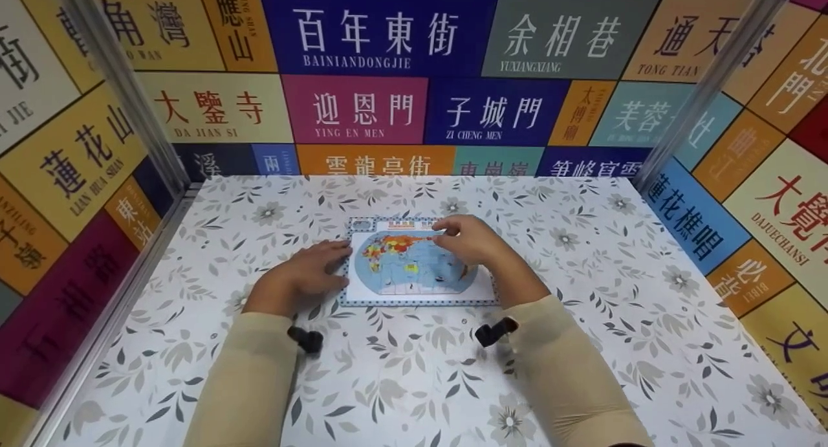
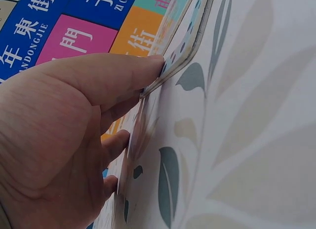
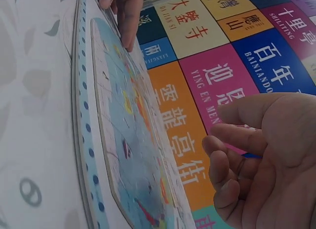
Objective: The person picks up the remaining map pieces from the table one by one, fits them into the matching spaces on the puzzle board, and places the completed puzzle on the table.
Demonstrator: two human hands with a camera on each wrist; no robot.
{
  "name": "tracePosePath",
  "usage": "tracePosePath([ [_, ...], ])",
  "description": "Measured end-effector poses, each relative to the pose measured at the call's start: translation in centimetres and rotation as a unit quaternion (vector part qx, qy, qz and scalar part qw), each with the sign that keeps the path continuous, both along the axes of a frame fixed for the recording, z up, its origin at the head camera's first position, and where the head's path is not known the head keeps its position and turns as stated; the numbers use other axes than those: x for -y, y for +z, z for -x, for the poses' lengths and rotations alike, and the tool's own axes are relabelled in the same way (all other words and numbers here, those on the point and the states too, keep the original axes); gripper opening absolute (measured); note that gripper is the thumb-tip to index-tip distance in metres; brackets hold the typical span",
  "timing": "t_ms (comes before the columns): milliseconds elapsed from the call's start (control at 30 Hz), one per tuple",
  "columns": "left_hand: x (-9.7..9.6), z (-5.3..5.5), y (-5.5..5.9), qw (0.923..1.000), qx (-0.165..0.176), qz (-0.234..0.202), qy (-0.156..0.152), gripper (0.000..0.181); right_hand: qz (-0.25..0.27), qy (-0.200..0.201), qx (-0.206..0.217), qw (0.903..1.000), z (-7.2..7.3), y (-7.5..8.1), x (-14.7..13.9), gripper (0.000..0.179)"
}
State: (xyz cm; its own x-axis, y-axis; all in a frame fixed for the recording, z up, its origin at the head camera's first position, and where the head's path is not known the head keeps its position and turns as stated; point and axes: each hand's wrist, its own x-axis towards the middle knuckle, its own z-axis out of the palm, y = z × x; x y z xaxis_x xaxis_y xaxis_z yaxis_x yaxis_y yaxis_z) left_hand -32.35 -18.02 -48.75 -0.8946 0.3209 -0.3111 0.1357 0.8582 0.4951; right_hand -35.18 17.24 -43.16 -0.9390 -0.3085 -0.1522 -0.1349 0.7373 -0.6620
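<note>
A world map jigsaw puzzle [image 1: 404, 275] in a white tray with a dotted border lies flat on the table, its piece seams visible. My left hand [image 1: 304, 272] touches the tray's left edge, thumb and fingers spread along it. In the left wrist view the left thumb [image 2: 143, 71] lies against a tray corner. My right hand [image 1: 475, 240] is over the upper right of the map and covers part of it. In the right wrist view its fingers [image 3: 224, 165] are loosely curled, and no piece shows between fingertips and thumb.
A white tablecloth [image 1: 401, 369] with grey leaves and flowers covers the table. Panels with Chinese place names [image 1: 378, 30] stand behind and at both sides, with metal posts [image 1: 139, 91] at the corners. A small black device [image 1: 305, 339] sits at each wrist.
</note>
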Motion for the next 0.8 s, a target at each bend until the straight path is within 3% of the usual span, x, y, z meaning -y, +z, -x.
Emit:
tracePosePath([
  [300, 0.1, -0.1, 0.0, 0.9995, 0.015, -0.002, 0.028, 0.073, -0.03, -0.039, 0.014, 0.9987, -0.2, 1.4, -3.9, 0.046],
  [433, 0.2, -0.1, 0.0, 0.9996, 0.016, -0.003, 0.022, 0.074, -0.034, -0.051, 0.018, 0.9979, -0.4, 1.5, -5.8, 0.046],
  [600, 0.3, 0.1, 0.1, 1.0, 0.007, 0.004, 0.005, 0.075, -0.024, -0.051, -0.006, 0.9984, -0.6, 1.4, -7.8, 0.047],
  [800, 0.2, 0.0, 0.1, 0.9998, 0.015, 0.004, 0.015, 0.076, -0.008, -0.061, -0.013, 0.998, -0.6, 0.9, -9.2, 0.05],
])
